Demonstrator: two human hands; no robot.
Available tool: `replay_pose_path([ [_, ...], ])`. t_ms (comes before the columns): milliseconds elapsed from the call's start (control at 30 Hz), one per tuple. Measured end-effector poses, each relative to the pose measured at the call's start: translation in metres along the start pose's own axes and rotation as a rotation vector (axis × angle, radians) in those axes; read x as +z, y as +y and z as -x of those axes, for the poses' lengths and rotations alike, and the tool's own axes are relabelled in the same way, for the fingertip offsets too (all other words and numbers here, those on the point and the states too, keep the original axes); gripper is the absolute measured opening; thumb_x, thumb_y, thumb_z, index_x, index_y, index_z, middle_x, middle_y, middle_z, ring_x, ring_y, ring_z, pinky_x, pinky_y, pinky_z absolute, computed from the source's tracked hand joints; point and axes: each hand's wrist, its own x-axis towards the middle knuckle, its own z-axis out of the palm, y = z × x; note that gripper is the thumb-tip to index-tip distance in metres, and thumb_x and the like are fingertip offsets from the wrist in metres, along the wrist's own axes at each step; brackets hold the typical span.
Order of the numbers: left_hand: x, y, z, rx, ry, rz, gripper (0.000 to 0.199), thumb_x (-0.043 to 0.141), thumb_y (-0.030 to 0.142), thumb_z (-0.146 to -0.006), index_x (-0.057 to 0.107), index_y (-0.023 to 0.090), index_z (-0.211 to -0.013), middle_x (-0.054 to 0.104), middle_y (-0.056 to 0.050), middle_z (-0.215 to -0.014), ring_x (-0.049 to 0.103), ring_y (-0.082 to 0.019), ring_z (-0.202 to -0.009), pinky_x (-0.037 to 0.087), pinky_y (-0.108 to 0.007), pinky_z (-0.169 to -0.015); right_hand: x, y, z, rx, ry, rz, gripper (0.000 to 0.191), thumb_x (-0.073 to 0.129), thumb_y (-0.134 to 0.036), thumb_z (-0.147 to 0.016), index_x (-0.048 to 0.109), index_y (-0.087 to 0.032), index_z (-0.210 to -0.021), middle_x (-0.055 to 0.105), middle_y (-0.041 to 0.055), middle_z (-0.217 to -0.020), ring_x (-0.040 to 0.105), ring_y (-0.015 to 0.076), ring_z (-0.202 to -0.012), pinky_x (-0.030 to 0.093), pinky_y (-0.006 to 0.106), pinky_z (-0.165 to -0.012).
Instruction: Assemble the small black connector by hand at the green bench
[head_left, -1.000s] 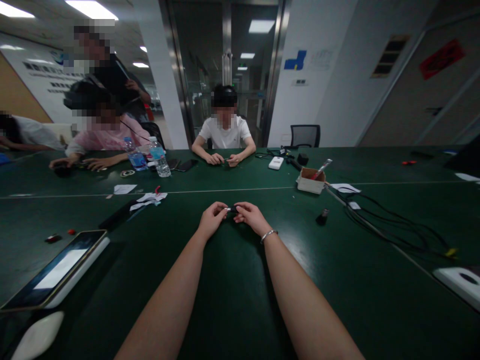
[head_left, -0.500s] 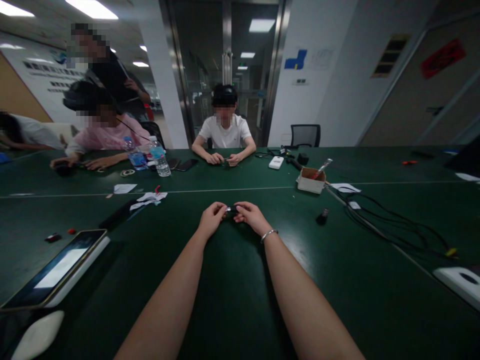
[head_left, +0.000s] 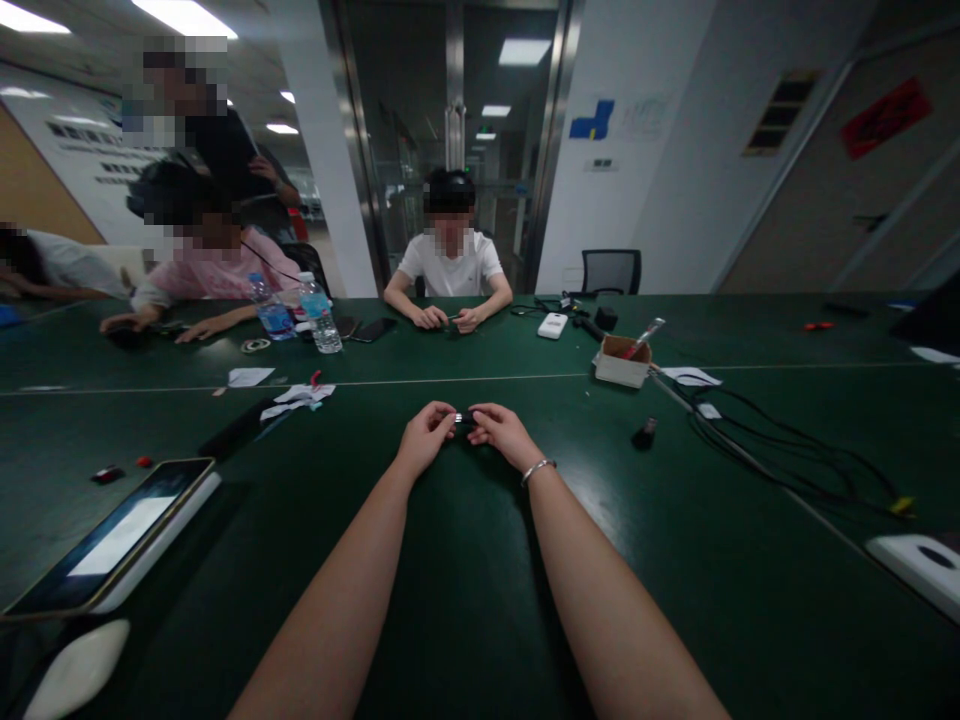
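A small black and silver object (head_left: 464,418) is held level between my two hands, over the middle of the green table (head_left: 480,520). My left hand (head_left: 429,436) pinches its silver end between thumb and fingertips. At its black end, the fingers of my right hand (head_left: 501,432) are closed on it; a silver bracelet (head_left: 538,470) is on that wrist. What the object is cannot be made out at this size. A small dark item with a lighter top (head_left: 645,433) stands on the table to the right of my hands.
A phone on a white box (head_left: 112,540) and a white mouse (head_left: 79,668) lie at the left. Crumpled paper (head_left: 296,398), bottles (head_left: 319,312), a small carton (head_left: 622,362) and black cables (head_left: 780,440) lie farther out. People sit across the table.
My left hand has shifted very slightly, and a little more of the silver part shows. My right hand looks unmoved.
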Motion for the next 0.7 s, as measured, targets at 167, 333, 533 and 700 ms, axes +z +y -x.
replay_pose_path([
  [167,0.0007,-0.0023,-0.0006,-0.002,-0.013,0.012,0.026,0.059,0.036,-0.077,0.06,0.019,-0.096,0.063,-0.001,-0.074,0.061,-0.013,-0.068,0.046,-0.026,-0.066,0.0001,0.0005,-0.0004,0.001,0.007,-0.009,0.014,0.062,-0.015,-0.082,0.059,-0.012,-0.096,0.065,0.0018,-0.069,0.065,0.01,-0.052,0.054,0.019,-0.052],
  [333,0.0004,-0.007,-0.003,0.026,0.01,-0.032,0.025,0.058,0.036,-0.077,0.063,0.018,-0.094,0.065,-0.004,-0.081,0.061,-0.015,-0.073,0.047,-0.027,-0.066,-0.0006,0.0013,-0.0005,0.002,0.006,0.001,0.015,0.061,-0.015,-0.082,0.06,-0.012,-0.097,0.065,0.002,-0.068,0.065,0.01,-0.053,0.054,0.019,-0.052],
  [533,0.0007,-0.0054,-0.0021,0.06,0.052,-0.045,0.027,0.059,0.036,-0.077,0.061,0.021,-0.099,0.063,-0.003,-0.084,0.059,-0.013,-0.069,0.046,-0.025,-0.062,-0.0014,0.0031,-0.0015,-0.005,0.005,0.016,0.016,0.062,-0.016,-0.082,0.06,-0.013,-0.097,0.065,0.0023,-0.069,0.065,0.0106,-0.054,0.054,0.02,-0.053],
  [700,0.0006,-0.0006,0.0,0.05,0.006,-0.027,0.023,0.056,0.037,-0.078,0.062,0.02,-0.093,0.062,-0.001,-0.079,0.058,-0.013,-0.068,0.045,-0.024,-0.06,-0.0023,0.0037,-0.0025,-0.003,0.001,0.025,0.015,0.061,-0.016,-0.082,0.06,-0.013,-0.097,0.065,0.0025,-0.068,0.065,0.0108,-0.054,0.054,0.02,-0.053],
])
